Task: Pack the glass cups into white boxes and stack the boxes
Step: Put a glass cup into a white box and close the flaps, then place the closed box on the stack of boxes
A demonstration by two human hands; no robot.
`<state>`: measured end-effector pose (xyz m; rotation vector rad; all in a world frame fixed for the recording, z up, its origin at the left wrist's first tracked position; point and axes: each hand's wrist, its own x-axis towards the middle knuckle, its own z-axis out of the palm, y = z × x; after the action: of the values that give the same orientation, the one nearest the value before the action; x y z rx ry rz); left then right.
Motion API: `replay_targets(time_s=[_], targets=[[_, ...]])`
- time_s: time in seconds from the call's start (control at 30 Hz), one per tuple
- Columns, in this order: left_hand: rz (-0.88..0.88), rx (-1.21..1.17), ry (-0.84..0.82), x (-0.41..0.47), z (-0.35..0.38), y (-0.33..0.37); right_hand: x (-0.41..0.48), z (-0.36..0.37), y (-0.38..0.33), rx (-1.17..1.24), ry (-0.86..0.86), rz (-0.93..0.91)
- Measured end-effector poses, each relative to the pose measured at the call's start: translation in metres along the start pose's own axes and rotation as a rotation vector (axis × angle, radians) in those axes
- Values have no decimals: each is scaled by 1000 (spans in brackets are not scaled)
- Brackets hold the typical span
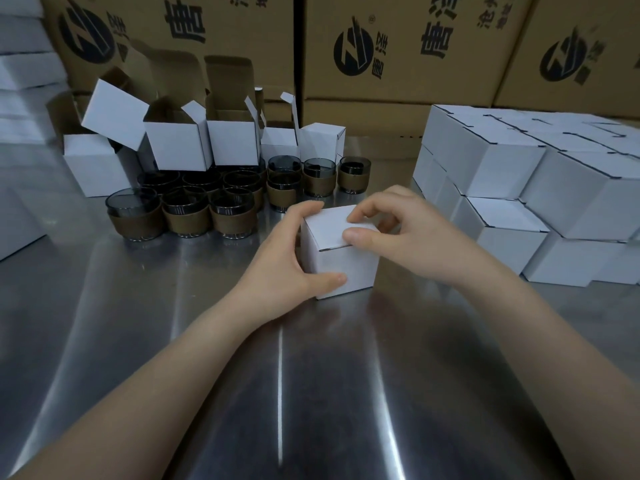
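Here, the brown cartons point(398, 46) wall off the far edge of the steel bench point(311, 393); a stack of closed white boxes point(512, 168), two layers high, fills the far right corner, open white boxes point(176, 143) crowd the far left corner, and the glass cups point(187, 213) in brown sleeves stand just in front of those. One white box point(332, 268) sits about mid-bench, close to the cups and apart from the stack. The left hand point(277, 258) grips its left side, thumb on the near face, fingers curled round the far side; the right hand point(408, 230) pinches the lid at the top right, thumb at the front seam, fingers bent onto the top. The lid looks all but tucked, with a thin dark gap along the front edge. A tuck flap pushed at a slant could crease or ride outside the wall, and a lid left proud would likely make the stack sit crooked; whether a cup is inside cannot be seen. Counted: three cartons showing logos, well over a dozen stacked boxes, about six open boxes, at least ten cups with some hidden, one box in hand
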<state>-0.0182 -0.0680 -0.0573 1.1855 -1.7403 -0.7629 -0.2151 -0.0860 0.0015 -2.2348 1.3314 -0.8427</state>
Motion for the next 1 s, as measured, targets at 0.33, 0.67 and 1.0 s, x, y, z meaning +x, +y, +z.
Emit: replay_targets(time_s=[0.33,0.67,1.0], targets=[[48,127,243,-6,6,17,-10,28,-16,6,231,66],[158,143,23,-15,10,28,-13,-27,-21,-24,766,36],[234,285,-248,-23,18,40,-14,-82,16,-150,970,329]])
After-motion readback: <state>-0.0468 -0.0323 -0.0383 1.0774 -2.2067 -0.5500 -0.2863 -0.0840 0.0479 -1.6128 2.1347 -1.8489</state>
